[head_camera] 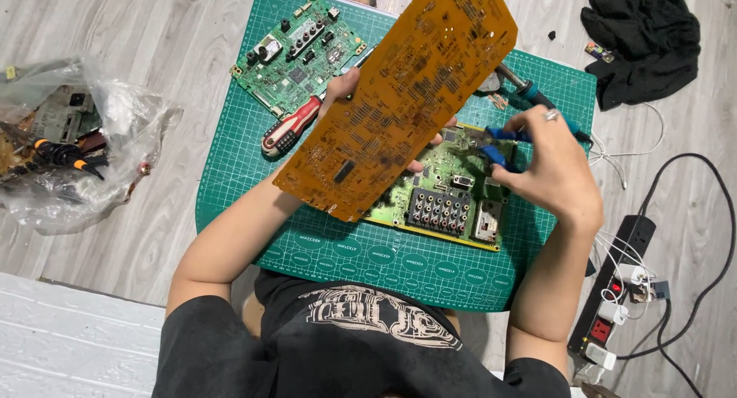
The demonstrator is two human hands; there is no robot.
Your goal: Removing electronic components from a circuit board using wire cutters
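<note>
My left hand [347,85] holds up a large orange-brown circuit board [399,91], solder side facing me; the board hides most of the hand, with fingertips showing at its right edge. My right hand [551,164], a ring on one finger, grips blue-handled pliers [503,146] at the board's lower right edge. Beneath lies a green circuit board [449,206] with rows of round connectors, on a green cutting mat [399,267].
A second green circuit board [298,54] and a red-and-black screwdriver [290,127] lie on the mat's far left. A soldering iron [530,91] rests at right. A plastic bag of tools [65,145] sits left, black cloth [645,37] upper right, power strip [614,290] right.
</note>
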